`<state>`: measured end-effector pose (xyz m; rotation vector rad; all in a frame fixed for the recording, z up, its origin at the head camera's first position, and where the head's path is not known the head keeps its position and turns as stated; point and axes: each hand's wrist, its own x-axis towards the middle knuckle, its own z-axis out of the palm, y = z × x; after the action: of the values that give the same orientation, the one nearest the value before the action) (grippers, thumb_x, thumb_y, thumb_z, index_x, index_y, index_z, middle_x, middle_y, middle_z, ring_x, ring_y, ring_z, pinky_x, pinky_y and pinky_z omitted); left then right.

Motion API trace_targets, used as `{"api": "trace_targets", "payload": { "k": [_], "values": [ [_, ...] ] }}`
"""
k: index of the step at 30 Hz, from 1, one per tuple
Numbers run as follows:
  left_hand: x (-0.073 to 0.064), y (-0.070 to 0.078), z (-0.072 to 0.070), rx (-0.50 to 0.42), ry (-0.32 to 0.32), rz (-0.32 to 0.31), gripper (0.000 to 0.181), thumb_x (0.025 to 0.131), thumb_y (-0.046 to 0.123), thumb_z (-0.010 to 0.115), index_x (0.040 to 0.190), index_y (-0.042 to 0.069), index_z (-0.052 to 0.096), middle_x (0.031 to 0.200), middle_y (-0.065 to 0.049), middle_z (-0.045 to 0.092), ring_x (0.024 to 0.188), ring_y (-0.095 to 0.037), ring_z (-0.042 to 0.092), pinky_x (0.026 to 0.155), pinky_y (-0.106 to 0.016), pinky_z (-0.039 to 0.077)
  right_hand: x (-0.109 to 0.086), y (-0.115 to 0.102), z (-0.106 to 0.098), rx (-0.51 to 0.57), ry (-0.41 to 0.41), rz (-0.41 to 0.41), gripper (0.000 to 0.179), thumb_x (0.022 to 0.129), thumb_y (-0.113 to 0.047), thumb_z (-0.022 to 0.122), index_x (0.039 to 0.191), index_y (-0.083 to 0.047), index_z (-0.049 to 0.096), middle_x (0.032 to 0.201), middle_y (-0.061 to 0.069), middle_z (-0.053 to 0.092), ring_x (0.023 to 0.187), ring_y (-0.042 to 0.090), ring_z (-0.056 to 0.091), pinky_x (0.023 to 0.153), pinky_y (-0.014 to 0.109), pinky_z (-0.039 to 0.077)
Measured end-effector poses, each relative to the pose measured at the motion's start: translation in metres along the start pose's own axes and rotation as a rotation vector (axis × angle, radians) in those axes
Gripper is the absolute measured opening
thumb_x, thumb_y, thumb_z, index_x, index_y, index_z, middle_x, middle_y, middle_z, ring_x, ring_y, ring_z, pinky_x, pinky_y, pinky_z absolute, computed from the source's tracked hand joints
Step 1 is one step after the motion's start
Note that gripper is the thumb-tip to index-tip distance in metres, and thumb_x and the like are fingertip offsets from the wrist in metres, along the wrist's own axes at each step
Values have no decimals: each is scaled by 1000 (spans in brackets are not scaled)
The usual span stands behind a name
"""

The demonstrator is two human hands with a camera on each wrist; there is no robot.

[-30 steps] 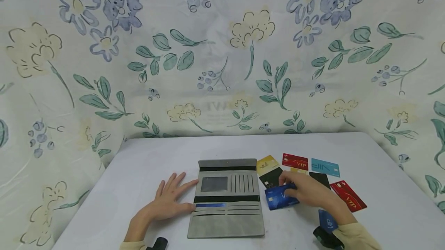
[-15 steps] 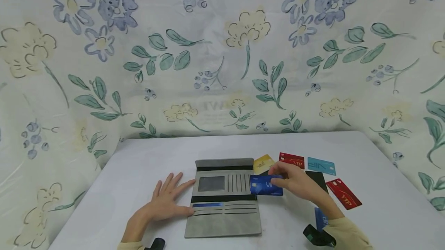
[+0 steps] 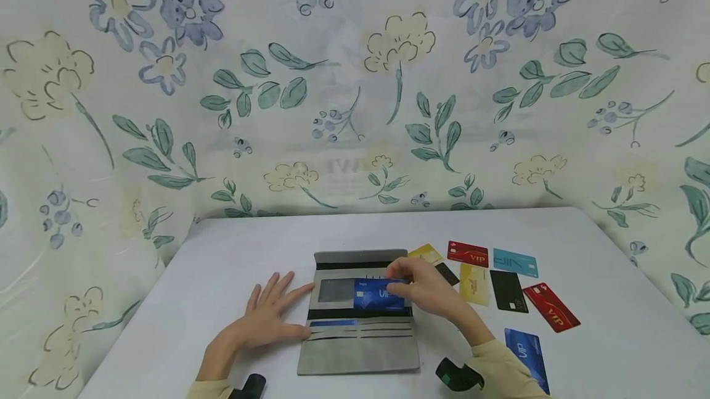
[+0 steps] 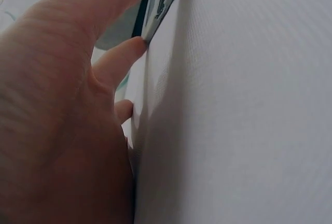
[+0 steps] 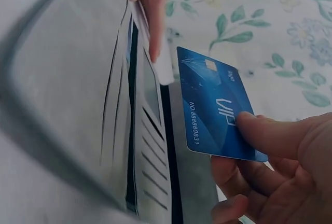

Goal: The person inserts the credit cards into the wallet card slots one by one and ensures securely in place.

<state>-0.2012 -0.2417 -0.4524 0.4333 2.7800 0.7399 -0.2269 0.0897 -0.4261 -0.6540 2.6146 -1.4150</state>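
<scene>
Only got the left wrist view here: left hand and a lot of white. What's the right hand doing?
Observer: The right hand pinches a blue VIP card over the upper panel of the open grey wallet.
Operator: Copy. Any loose cards out of my view?
Observer: Yes, several on the table to the wallet's right: two red cards, a light blue card, gold cards, black cards and a second dark blue card.
</scene>
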Motion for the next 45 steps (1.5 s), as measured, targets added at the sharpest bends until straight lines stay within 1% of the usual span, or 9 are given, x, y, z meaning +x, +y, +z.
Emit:
{"api": "trace_targets", "payload": {
  "k": [5, 12, 18, 21, 27, 34, 41, 45],
  "values": [
    [0, 1, 0, -11, -6, -9, 87, 76, 55, 74, 150, 22, 43, 163, -23, 11, 148, -48, -7, 112, -67, -13, 10, -7, 20, 29, -13, -27, 9, 93, -9, 67, 101, -12, 66, 95, -2, 66, 88, 17, 57, 79, 28, 50],
    [0, 1, 0, -12, -18, -26, 87, 76, 54, 74, 151, 23, 43, 164, -22, 11, 149, -47, -7, 113, -66, -13, 18, -16, 44, 50, -1, -38, 9, 94, -12, 67, 103, -10, 66, 100, 1, 68, 92, 16, 61, 85, 30, 52],
    [-1, 1, -1, -18, -28, -30, 87, 76, 55, 73, 151, 22, 42, 164, -22, 10, 149, -47, -8, 113, -67, -14, 19, -20, 60, 73, -10, -51, 8, 91, -10, 69, 98, -7, 65, 90, 1, 67, 80, 12, 59, 72, 23, 50],
    [-2, 1, -1, -20, -30, -27, 87, 76, 55, 73, 151, 22, 42, 164, -22, 10, 148, -47, -8, 112, -67, -14, 18, -21, 66, 92, -28, -49, 9, 90, -8, 70, 97, -7, 65, 88, 1, 67, 78, 11, 60, 70, 23, 50],
    [-2, 0, -2, -21, -28, -14, 87, 76, 54, 73, 151, 22, 42, 164, -22, 10, 148, -48, -8, 112, -67, -14, 17, -21, 72, 97, -72, 7, 10, 90, -9, 70, 99, -7, 64, 88, 0, 66, 80, 13, 59, 72, 27, 50],
    [-1, -1, -1, -6, -20, -7, 87, 75, 54, 73, 150, 21, 43, 164, -23, 11, 148, -48, -7, 113, -68, -13, 16, -19, 74, 73, -91, 56, 11, 90, -11, 70, 99, -9, 64, 89, 0, 66, 82, 14, 58, 73, 32, 51],
    [1, -3, -1, -1, -7, 1, 88, 75, 54, 73, 150, 21, 43, 164, -22, 11, 148, -49, -7, 112, -68, -13, 18, -18, 77, 50, -80, 56, 11, 90, -10, 70, 100, -9, 66, 90, 1, 67, 83, 14, 60, 73, 32, 52],
    [0, -2, -2, -7, -7, 2, 88, 74, 53, 74, 150, 20, 43, 163, -23, 11, 148, -49, -7, 112, -68, -13, 20, -17, 77, 23, -93, 29, 10, 89, -11, 70, 98, -10, 67, 90, 0, 67, 82, 12, 60, 73, 30, 51]
  ]
}}
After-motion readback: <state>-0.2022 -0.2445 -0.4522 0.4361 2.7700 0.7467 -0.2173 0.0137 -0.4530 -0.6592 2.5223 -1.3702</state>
